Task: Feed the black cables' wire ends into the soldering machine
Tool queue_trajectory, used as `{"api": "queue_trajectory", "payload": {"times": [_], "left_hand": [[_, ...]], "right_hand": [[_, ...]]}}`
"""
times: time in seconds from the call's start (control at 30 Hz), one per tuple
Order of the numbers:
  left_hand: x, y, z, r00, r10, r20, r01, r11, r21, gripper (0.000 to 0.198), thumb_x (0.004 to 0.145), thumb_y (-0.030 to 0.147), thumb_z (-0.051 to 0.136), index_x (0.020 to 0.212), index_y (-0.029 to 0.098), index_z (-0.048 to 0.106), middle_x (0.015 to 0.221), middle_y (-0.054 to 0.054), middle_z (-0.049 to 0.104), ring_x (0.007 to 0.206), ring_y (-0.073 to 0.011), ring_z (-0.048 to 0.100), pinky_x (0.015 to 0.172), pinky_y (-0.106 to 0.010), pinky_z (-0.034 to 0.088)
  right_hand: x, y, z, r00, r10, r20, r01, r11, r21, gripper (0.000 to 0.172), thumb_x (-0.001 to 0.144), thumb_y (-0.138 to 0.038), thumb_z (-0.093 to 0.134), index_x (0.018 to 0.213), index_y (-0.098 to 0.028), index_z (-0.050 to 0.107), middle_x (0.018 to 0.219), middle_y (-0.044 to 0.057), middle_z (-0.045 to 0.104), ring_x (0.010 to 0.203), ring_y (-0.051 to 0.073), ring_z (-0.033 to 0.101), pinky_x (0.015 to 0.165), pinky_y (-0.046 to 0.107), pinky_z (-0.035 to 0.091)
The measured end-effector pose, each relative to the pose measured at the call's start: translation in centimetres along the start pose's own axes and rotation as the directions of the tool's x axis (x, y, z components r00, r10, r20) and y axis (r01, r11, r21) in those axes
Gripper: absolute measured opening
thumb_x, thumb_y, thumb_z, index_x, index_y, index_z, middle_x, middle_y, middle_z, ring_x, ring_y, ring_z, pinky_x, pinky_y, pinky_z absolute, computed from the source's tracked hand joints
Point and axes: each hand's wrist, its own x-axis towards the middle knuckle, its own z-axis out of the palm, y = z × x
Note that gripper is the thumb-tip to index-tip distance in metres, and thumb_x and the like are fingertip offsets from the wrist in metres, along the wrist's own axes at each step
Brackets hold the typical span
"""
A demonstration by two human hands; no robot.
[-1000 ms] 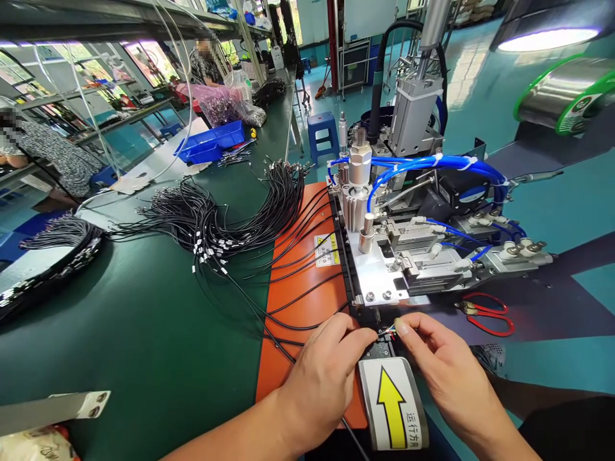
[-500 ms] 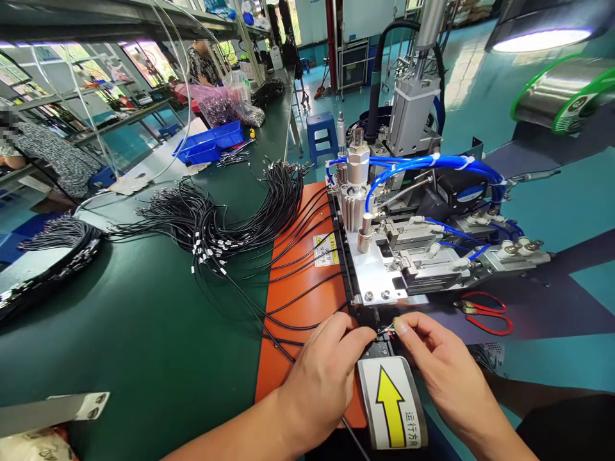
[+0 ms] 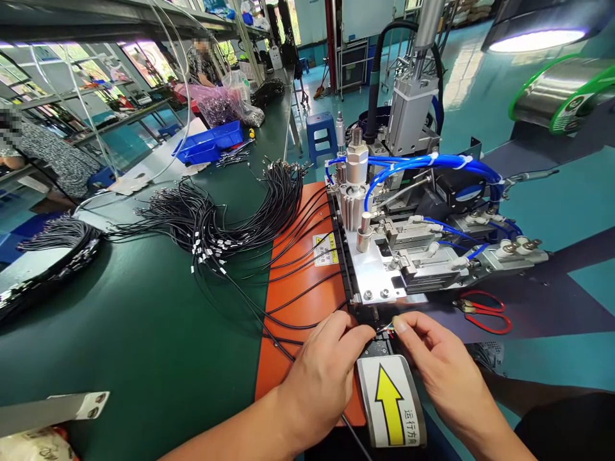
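My left hand (image 3: 331, 365) is closed in a pinch round a black cable (image 3: 354, 438), whose tail hangs below the palm. Thin coloured wires (image 3: 387, 328) come out of the cable's end, between my two hands. The fingertips of my right hand (image 3: 432, 358) are pinched on those wires. Both hands are at the near end of a metal machine (image 3: 379, 275), just above a small black fixture (image 3: 379, 347). Several black cables (image 3: 307, 296) run from the machine's left edge across an orange plate (image 3: 288, 269). What the fingertips cover is hidden.
A label with a yellow arrow (image 3: 390, 403) is right below the hands. Red-handled cutters (image 3: 485, 312) lie to the right. Bundled black cables (image 3: 206, 224) cover part of the green table (image 3: 192, 358). A solder wire spool (image 3: 552, 96) hangs at upper right; a person (image 3: 202, 61) is far back.
Almost nothing differs. Both hands keep their pinches at the same spot, and the whole view shifts only very slightly.
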Motion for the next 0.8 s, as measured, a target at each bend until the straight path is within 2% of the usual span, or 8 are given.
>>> {"api": "queue_trajectory", "payload": {"times": [0.23, 0.43, 0.6, 0.8], "left_hand": [[0.04, 0.08, -0.10, 1.000, 0.002, -0.002, -0.002, 1.000, -0.001, 0.030, 0.097, 0.004, 0.044, 0.113, 0.016, 0.065, 0.094, -0.008, 0.057, 0.083, -0.0193, 0.056, 0.070, -0.030, 0.052], [0.00, 0.11, -0.12, 1.000, -0.001, 0.005, 0.001, 1.000, 0.006, 0.030, 0.097, 0.005, 0.043, 0.113, 0.015, 0.066, 0.092, -0.008, 0.057, 0.081, -0.0194, 0.056, 0.069, -0.029, 0.052], [0.01, 0.13, -0.12, 1.000, 0.004, 0.000, -0.004, 1.000, 0.020, 0.030, 0.097, 0.005, 0.042, 0.113, 0.016, 0.066, 0.092, -0.008, 0.056, 0.081, -0.0197, 0.056, 0.070, -0.030, 0.052], [-0.06, 0.20, -0.05, 1.000, 0.012, 0.012, -0.013, 0.998, 0.062, 0.030, 0.098, 0.006, 0.040, 0.112, 0.015, 0.065, 0.092, -0.008, 0.056, 0.080, -0.0204, 0.055, 0.069, -0.032, 0.052]], "right_hand": [[-0.10, -0.19, 0.24, 1.000, 0.002, -0.011, -0.002, 1.000, 0.010, 0.040, 0.091, -0.062, 0.060, 0.102, -0.024, 0.066, 0.069, -0.003, 0.056, 0.069, 0.019, 0.056, 0.058, 0.027, 0.046], [-0.29, 0.01, 0.40, 0.999, 0.013, -0.036, -0.012, 1.000, 0.027, 0.039, 0.089, -0.063, 0.062, 0.097, -0.024, 0.065, 0.075, 0.000, 0.063, 0.068, 0.018, 0.055, 0.056, 0.027, 0.045], [-0.44, 0.38, 0.49, 0.998, 0.003, -0.067, -0.002, 1.000, 0.017, 0.039, 0.089, -0.062, 0.063, 0.103, -0.026, 0.064, 0.071, -0.002, 0.060, 0.067, 0.018, 0.056, 0.055, 0.027, 0.045], [-0.41, 0.50, 0.59, 0.998, 0.000, -0.062, -0.002, 0.999, -0.034, 0.040, 0.092, -0.064, 0.058, 0.101, -0.025, 0.061, 0.072, -0.002, 0.063, 0.062, 0.016, 0.053, 0.054, 0.027, 0.044]]}}
